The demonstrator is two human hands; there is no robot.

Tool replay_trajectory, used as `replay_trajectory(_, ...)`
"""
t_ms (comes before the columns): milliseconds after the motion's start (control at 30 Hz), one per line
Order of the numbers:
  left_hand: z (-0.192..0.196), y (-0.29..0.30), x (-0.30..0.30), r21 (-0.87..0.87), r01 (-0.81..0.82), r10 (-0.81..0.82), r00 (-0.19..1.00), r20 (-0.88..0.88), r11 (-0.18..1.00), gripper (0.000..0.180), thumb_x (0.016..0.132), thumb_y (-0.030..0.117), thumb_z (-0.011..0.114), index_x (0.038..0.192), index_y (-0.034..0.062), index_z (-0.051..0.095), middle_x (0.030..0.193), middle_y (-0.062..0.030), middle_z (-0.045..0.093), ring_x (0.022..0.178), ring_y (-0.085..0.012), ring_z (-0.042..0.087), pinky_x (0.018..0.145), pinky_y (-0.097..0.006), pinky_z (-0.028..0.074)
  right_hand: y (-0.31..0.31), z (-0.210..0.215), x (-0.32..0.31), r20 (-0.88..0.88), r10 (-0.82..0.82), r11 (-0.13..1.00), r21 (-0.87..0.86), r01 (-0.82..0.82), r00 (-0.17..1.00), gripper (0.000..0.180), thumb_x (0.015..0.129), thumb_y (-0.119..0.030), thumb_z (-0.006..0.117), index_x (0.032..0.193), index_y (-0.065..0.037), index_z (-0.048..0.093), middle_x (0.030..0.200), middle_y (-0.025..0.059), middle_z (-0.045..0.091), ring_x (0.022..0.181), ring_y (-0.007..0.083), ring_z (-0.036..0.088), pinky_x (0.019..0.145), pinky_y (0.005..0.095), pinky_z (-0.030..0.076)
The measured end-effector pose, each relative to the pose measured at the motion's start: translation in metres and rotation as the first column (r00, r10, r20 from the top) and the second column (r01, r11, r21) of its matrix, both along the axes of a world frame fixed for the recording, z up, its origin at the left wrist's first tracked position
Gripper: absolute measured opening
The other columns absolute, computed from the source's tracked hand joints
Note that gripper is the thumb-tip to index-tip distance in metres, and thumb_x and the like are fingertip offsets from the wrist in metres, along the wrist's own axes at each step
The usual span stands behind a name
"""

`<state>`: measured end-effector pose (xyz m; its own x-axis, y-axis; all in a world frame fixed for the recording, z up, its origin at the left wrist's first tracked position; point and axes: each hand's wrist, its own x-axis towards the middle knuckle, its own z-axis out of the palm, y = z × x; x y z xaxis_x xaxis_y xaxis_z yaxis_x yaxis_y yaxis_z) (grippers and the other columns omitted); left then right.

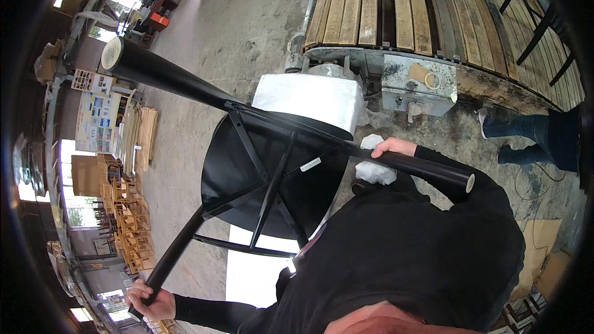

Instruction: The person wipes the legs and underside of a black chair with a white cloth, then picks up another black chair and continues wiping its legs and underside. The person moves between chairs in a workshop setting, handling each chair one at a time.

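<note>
No bins or boxes holding anything near the hands; the closest to one is the grey metal box (419,83) at the end of the slatted conveyor (371,6), with a roll of tape (424,76) sitting on top. The black stool (272,173) is upside down, round seat facing away, legs and cross-braces fanning toward the viewer; it hangs in the air between both hands. Left hand (150,303) is down at the lower left, fingers curled tight around the end of one leg (176,250); right hand (391,146) is closed over another leg (411,167) near its outer end, with a wad of white cloth (373,164) bunched just under it. A third leg (164,71) juts up and away to the upper left, free of either hand. So the seat sits between the two grips, well clear of both palms. Behind the seat, a white wrapped block (309,99) leans against the conveyor frame, just beside the stool's rim; another person's legs in blue trousers (532,136) stand at the right, well apart; stacked pale wooden chair frames (127,210) line the far left across bare concrete floor (247,18).
</note>
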<state>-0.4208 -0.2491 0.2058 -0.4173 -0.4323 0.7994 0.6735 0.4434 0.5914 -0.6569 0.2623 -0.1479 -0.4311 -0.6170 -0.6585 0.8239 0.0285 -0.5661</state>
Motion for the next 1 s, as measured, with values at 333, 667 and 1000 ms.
replay_trajectory(333,-0.009,0.037,-0.115,0.125,-0.189,0.188,0.982,0.021,0.974,0.021,0.094,0.014,0.052,0.074,0.0101,0.045,0.065,-0.0020,0.036,0.061,-0.0148,0.041,0.078,-0.033,0.039,0.018,-0.007,-0.132,0.119,0.054,0.974,-0.223,-0.027,0.991,0.016,0.083,-0.021,0.063,0.086,-0.006,0.069,0.075,0.0049,0.067,0.061,0.0160,0.062,0.058,0.0312,0.049)
replay_trajectory(667,-0.024,0.102,-0.216,0.235,-0.363,0.344,0.931,0.118,0.902,0.029,0.095,0.019,0.053,0.068,0.0084,0.049,0.064,-0.0041,0.046,0.062,-0.0169,0.047,0.074,-0.036,0.042,0.046,0.001,-0.215,0.254,0.064,0.997,-0.058,-0.051,0.965,0.012,0.076,-0.017,0.070,0.078,-0.006,0.064,0.065,0.0054,0.060,0.047,0.0165,0.055,0.041,0.0344,0.040)
replay_trajectory(1000,-0.021,0.113,-0.215,0.301,-0.489,0.460,0.872,0.166,0.819,0.029,0.094,0.023,0.053,0.069,0.0090,0.049,0.064,-0.0047,0.045,0.063,-0.0205,0.048,0.082,-0.041,0.042,0.047,0.004,-0.242,0.292,0.087,0.996,-0.052,-0.075,0.953,0.010,0.078,-0.015,0.068,0.077,-0.006,0.065,0.064,0.0024,0.059,0.048,0.0135,0.055,0.043,0.0309,0.041)
